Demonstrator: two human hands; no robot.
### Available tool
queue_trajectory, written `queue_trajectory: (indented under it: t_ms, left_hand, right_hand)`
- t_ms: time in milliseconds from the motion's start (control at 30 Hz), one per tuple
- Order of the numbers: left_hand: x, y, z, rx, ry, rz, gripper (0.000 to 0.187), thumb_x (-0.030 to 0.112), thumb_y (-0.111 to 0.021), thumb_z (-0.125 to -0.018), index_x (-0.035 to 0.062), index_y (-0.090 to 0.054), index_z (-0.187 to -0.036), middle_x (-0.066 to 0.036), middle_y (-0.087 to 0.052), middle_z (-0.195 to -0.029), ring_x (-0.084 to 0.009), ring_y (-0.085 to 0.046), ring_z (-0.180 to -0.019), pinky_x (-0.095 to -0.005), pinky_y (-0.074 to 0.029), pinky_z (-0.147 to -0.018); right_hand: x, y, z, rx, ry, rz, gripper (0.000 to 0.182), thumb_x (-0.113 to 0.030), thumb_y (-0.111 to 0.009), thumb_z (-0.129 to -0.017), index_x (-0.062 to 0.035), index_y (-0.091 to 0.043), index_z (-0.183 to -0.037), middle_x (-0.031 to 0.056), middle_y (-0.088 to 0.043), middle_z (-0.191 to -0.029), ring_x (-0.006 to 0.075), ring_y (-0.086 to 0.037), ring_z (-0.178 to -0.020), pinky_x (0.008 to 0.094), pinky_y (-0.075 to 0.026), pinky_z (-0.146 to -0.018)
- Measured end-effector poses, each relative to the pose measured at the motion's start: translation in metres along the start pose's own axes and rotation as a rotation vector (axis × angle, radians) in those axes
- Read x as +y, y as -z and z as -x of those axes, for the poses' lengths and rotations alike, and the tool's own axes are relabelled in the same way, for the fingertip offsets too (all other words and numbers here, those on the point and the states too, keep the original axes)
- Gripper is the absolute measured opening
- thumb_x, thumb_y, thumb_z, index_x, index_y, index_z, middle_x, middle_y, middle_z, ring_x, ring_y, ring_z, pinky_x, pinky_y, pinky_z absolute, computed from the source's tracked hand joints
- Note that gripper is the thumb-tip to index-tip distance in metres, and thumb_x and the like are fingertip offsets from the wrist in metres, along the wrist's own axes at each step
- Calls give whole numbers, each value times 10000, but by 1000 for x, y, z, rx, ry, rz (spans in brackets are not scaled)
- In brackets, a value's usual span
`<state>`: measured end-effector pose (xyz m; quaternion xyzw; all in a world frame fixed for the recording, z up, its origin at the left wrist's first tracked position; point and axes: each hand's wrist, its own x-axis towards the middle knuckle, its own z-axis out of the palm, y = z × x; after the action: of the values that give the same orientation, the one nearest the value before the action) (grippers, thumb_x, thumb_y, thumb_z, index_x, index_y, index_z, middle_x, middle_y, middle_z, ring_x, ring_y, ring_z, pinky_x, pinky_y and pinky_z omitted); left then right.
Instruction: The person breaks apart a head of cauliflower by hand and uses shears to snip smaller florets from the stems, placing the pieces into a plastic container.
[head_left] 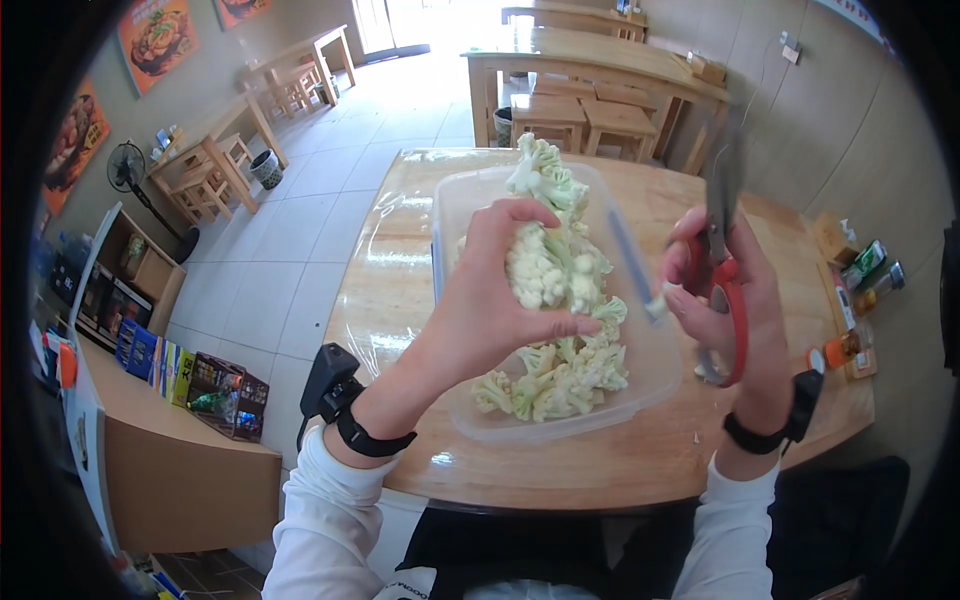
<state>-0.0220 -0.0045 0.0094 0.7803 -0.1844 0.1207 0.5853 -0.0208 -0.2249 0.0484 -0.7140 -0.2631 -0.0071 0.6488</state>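
Note:
A clear plastic container (pixel 462 425) with cauliflower florets (pixel 570 385) in it stands on the wooden table in front of me. Over it, my left hand (pixel 480 305) curls its fingers and thumb around a pale piece of cauliflower (pixel 537 268). To the right of the container, my right hand (pixel 745 285) grips red-handled scissors (pixel 735 310), their blades pointing up and blurred by motion. A small whitish scrap (pixel 660 302) shows at the thumb of that hand. Part of the cauliflower lies hidden behind my left hand.
Sauce bottles (pixel 870 270) and a tissue box (pixel 835 240) line the right side of the wooden table (pixel 380 255). A cabinet (pixel 190 470) stands on the left, with a basket (pixel 228 395) on it. Beyond are other tables (pixel 600 50), stools (pixel 545 115) and a fan (pixel 128 168).

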Motion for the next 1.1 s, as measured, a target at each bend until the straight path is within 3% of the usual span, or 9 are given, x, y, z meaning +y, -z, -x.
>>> queue_trajectory:
  t_ms: [33,100,167,233,333,467,667,967,1100]
  left_hand:
    - [-4,2,0,-47,-162,-270,663,153,-819,-635,81,-407,-1150,-63,-469,-1120,-160,-470,-1057,-304,-390,-930]
    - [-1,6,-2,-77,-239,-338,713,188,-840,-608,78,-406,-1163,-62,-465,-1127,-163,-472,-1058,-304,-391,-930]
    - [0,11,-2,-106,-317,-406,765,222,-862,-581,75,-404,-1176,-60,-462,-1133,-167,-474,-1059,-305,-393,-930]
    - [1,15,-3,-142,-14,-41,734,194,-836,-621,77,-398,-1198,-68,-463,-1148,-176,-478,-1069,-306,-395,-931]
    - [-2,18,-6,-141,84,226,577,246,-709,-764,84,-391,-1218,-84,-465,-1171,-180,-515,-1048,-315,-461,-881]
    - [5,18,-5,-174,289,812,489,303,-530,-885,51,-367,-1271,-136,-472,-1190,-223,-559,-1034,-340,-515,-845]
    - [1,18,-6,-87,348,1157,505,220,-465,-906,4,-306,-1335,-203,-454,-1254,-310,-554,-1074,-396,-533,-845]
    - [4,18,-4,36,140,1089,653,120,-552,-837,136,-186,-1378,-129,-410,-1245,-248,-460,-1153,-457,-453,-905]
    - [7,13,-3,152,-67,883,786,80,-598,-758,104,-135,-1392,-111,-373,-1255,-232,-423,-1174,-372,-416,-948]
  right_hand:
    - [-1,16,0,2,-4,-2,373,52,-597,-772,-62,-452,-1096,-9,-509,-789,50,-500,-726,206,-421,-677]
    - [-1,51,1,-284,-142,421,375,49,-635,-734,-50,-491,-1066,-14,-503,-766,44,-464,-688,203,-405,-633]
    - [0,66,2,-266,-201,571,370,32,-672,-699,-40,-520,-1029,-1,-491,-727,68,-456,-677,225,-400,-614]
    - [13,82,-3,-347,-370,712,359,-7,-706,-687,-34,-533,-1001,27,-505,-731,98,-478,-686,247,-410,-623]
    - [34,94,-11,-342,-453,779,343,-49,-721,-696,-28,-546,-990,46,-523,-741,123,-490,-682,263,-419,-632]
    - [49,104,-8,-134,-347,780,340,-76,-722,-714,-14,-547,-999,33,-530,-738,108,-481,-676,255,-413,-635]
    - [0,55,-8,151,-251,412,320,-60,-699,-748,-15,-543,-1024,-28,-462,-714,51,-447,-674,199,-370,-616]
    - [3,13,5,-134,28,455,354,12,-657,-713,-23,-557,-1050,15,-516,-746,66,-480,-672,204,-441,-649]
    - [-2,2,14,-178,-59,425,323,8,-643,-727,-9,-559,-1038,19,-535,-761,68,-483,-674,213,-451,-659]
